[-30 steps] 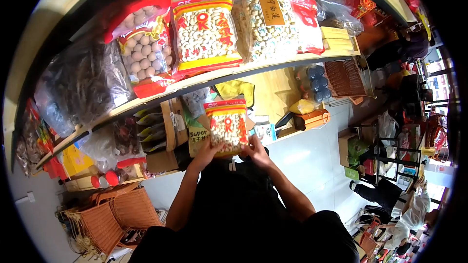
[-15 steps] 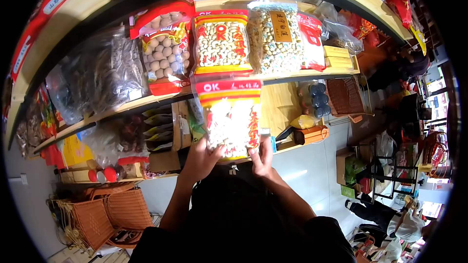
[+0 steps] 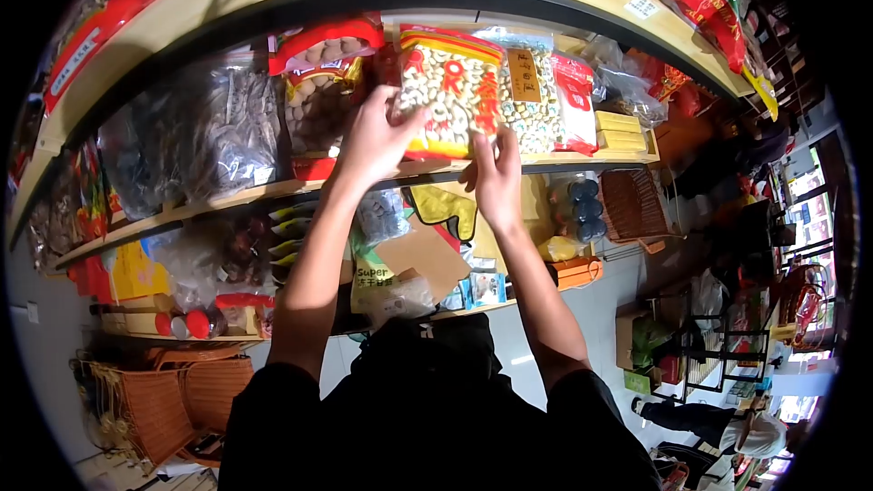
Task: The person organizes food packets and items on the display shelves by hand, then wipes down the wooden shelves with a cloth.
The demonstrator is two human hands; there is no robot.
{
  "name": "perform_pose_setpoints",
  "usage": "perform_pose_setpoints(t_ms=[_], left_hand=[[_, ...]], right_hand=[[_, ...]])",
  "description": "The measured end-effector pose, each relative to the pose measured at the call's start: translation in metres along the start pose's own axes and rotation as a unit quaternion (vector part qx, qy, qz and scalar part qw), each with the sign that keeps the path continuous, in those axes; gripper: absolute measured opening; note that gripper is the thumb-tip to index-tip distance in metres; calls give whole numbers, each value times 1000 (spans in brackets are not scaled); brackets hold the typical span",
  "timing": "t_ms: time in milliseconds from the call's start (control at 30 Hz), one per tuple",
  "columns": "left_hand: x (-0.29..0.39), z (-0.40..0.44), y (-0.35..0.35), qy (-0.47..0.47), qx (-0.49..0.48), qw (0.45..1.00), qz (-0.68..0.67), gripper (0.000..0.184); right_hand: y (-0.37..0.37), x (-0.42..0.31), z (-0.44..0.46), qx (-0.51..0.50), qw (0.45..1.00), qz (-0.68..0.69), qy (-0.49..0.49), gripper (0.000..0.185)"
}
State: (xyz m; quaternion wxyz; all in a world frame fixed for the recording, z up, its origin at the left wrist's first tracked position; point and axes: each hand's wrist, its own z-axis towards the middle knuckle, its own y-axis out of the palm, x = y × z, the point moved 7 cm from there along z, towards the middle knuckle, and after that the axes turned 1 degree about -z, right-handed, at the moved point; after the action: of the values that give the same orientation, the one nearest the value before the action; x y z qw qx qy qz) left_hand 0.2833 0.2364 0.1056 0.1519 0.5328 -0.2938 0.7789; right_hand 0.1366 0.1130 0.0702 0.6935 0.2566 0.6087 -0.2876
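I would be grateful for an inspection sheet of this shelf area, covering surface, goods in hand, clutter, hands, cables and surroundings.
Surface: pale wooden shelf, closely stocked.
Goods in hand: red-and-yellow bag of pale nuts, held up at the shelf; tan-labelled bag just right of it.
Clutter: cardboard piece among packets on the level below.
Hands: left hand grips the bag's left side; right hand at its lower right corner.
Cables: nothing seen.
Surroundings: wicker basket lower left; another person lower right.
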Motion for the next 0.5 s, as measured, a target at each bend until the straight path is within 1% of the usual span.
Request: perform_pose_setpoints(t_ms=[67,100,133,200,267,300,333,400,433,467,500], left_hand=[[-16,18,1,14,20,1000,18,37],[-20,23,2,14,19,1000,15,38],[-26,24,1,17,29,999,16,38],[-38,28,-1,20,45,998,46,37],[-24,26,-10,16,46,996,69,39],[-23,28,-12,42,64,994,79,41],[-26,29,-12,41,63,994,79,41],[-26,28,-15,40,76,990,114,42],[-29,25,-15,-16,42,991,124,49],[-32,21,-15,-20,42,991,125,49],[-29,15,-18,3,62,986,154,51]], right_hand=[[-2,7,24,-2,998,-62,9,41],[2,2,29,-25,996,-79,14,48],[6,-4,30,-7,999,-35,-6,54],[16,-17,31,-76,997,20,3,60],[17,-3,52,-48,990,-101,-87,60],[20,-4,59,-26,978,-161,-129,60],[23,-9,58,-5,951,-227,-209,57],[21,-12,58,-2,953,-238,-189,59],[22,-15,56,3,954,-249,-169,61],[22,-13,53,1,954,-248,-166,61],[22,-13,47,5,955,-241,-173,61]])
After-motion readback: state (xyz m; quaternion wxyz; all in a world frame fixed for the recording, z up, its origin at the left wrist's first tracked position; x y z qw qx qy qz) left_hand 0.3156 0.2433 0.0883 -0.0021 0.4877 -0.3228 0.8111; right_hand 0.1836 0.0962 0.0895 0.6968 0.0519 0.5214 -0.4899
